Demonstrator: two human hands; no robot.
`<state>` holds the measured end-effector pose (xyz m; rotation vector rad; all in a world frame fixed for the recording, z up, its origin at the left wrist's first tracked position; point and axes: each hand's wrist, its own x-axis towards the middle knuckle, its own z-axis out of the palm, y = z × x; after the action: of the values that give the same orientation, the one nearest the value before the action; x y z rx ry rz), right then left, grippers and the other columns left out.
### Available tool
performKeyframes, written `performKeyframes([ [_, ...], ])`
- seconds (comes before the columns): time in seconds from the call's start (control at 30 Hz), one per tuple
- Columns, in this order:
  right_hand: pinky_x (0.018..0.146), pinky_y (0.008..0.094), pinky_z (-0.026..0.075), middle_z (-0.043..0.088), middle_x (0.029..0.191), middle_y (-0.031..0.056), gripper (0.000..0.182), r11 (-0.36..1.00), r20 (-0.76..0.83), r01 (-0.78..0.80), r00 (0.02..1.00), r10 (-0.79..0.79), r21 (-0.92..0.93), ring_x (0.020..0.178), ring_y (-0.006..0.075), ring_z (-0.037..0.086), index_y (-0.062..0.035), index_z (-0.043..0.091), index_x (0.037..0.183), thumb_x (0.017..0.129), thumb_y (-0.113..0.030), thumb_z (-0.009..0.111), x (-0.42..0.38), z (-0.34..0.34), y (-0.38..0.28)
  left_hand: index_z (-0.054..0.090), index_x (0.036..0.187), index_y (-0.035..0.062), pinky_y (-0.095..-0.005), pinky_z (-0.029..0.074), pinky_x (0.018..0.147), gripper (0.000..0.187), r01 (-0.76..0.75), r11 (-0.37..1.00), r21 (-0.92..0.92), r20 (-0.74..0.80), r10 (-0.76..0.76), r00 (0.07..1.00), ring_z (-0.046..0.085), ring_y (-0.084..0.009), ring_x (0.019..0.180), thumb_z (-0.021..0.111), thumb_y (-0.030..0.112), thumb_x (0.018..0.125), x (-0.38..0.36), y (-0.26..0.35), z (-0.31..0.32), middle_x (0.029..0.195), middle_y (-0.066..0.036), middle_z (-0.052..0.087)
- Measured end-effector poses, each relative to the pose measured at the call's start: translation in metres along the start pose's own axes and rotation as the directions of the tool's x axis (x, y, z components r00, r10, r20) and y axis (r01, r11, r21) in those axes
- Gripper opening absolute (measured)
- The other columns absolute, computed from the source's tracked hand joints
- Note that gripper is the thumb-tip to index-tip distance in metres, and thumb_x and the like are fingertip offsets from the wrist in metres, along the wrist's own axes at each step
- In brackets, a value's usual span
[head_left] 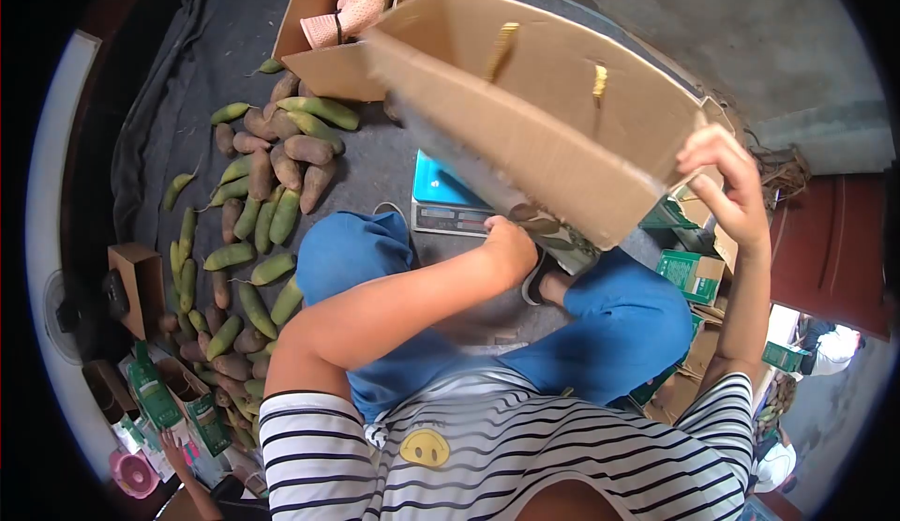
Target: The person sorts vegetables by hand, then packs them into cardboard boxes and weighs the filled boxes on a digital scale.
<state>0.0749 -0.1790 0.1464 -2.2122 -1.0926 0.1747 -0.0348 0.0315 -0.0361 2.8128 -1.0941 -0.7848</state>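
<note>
And here's the big cardboard box (516, 132), held tilted with its open mouth up, looming over the far and right side of the scale (452, 220) and covering part of its blue top. The right hand (727, 179), to the right of the scale, has the box by its corner, thumb and fingers pinched on the edge. The left hand (511, 247), just right of the scale's front, is curled narrow at the box's lower printed side; whether it grips, I can't tell. Lettering? That printed side is a blur, nothing readable. Two gold cords (503, 50) show inside the box. On the scale's front, a control panel (455, 217), its markings too small to make out. Right of the scale, a green carton (689, 275) carries white print, also too tiny to read. Left of the scale, green and brownish roots (309, 150) sprawl over the dark sheet (370, 160); beyond it, a pink knitted item (361, 10) sits in a smaller open box (328, 73).
</note>
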Motion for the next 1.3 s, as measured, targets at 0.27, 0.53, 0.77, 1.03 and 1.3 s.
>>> performKeyframes([
  [0.27, 0.084, 0.038, 0.043, 0.056, 0.096, 0.0133, 0.016, 0.972, 0.319, 0.017, 0.946, 0.06, -0.233, 0.095, 0.0297, 0.053, -0.0007, 0.053, 0.085, 0.069, -0.003, 0.052, 0.024, 0.076, 0.088, 0.064, 0.111, 0.0094, -0.0546, 0.045, 0.076, 0.037, 0.045, 0.991, -0.123, 0.392, 0.007, 0.92, 0.057, -0.033, 0.105, 0.064, 0.023, 0.076, 0.011, 0.005, -0.002, 0.115, -0.01, 0.061],
  [0.53, 0.092, 0.0398, 0.041, 0.056, 0.108, 0.0141, 0.02, 0.817, 0.129, 0.11, 0.991, -0.045, -0.566, 0.107, 0.0322, 0.05, -0.0008, 0.056, 0.09, 0.071, -0.004, 0.056, 0.042, 0.095, 0.084, 0.066, 0.106, 0.0077, -0.0521, 0.043, 0.071, 0.04, 0.018, 0.998, -0.058, 0.204, -0.005, 0.979, 0.06, -0.0323, 0.096, 0.07, 0.025, 0.071, 0.012, 0.002, -0.008, 0.108, -0.012, 0.063],
  [0.77, 0.071, 0.042, 0.048, 0.058, 0.092, 0.0157, 0.031, 0.95, 0.389, 0.08, 0.92, 0.046, -0.302, 0.087, 0.0333, 0.058, -0.0033, 0.055, 0.099, 0.082, -0.029, 0.059, 0.039, 0.172, 0.043, 0.065, 0.106, 0.0069, -0.0486, 0.046, 0.075, 0.035, 0.016, 0.996, -0.085, 0.254, 0.007, 0.967, 0.06, -0.0299, 0.099, 0.066, 0.02, 0.073, 0.012, 0.008, -0.02, 0.11, -0.015, 0.06],
  [1.03, 0.058, 0.0422, 0.047, 0.058, 0.078, 0.014, 0.017, 0.933, 0.401, 0.104, 0.915, 0.047, -0.346, 0.074, 0.0331, 0.06, -0.0037, 0.051, 0.082, 0.085, -0.019, 0.056, 0.026, 0.17, 0.047, 0.065, 0.106, 0.0069, -0.051, 0.043, 0.069, 0.035, 0.038, 0.998, -0.046, 0.199, -0.028, 0.98, 0.059, -0.0321, 0.097, 0.066, 0.022, 0.074, 0.01, 0.013, -0.025, 0.108, -0.014, 0.061],
  [1.3, 0.08, 0.0409, 0.047, 0.058, 0.104, 0.015, 0.023, 0.93, 0.412, 0.105, 0.909, 0.054, -0.352, 0.097, 0.0338, 0.056, -0.0013, 0.055, 0.1, 0.079, -0.009, 0.059, 0.033, 0.182, 0.038, 0.064, 0.111, 0.0118, -0.0517, 0.046, 0.074, 0.043, 0.006, 1.0, -0.016, 0.308, -0.001, 0.951, 0.057, -0.0306, 0.104, 0.071, 0.029, 0.072, 0.023, 0.015, -0.022, 0.117, -0.007, 0.059],
])
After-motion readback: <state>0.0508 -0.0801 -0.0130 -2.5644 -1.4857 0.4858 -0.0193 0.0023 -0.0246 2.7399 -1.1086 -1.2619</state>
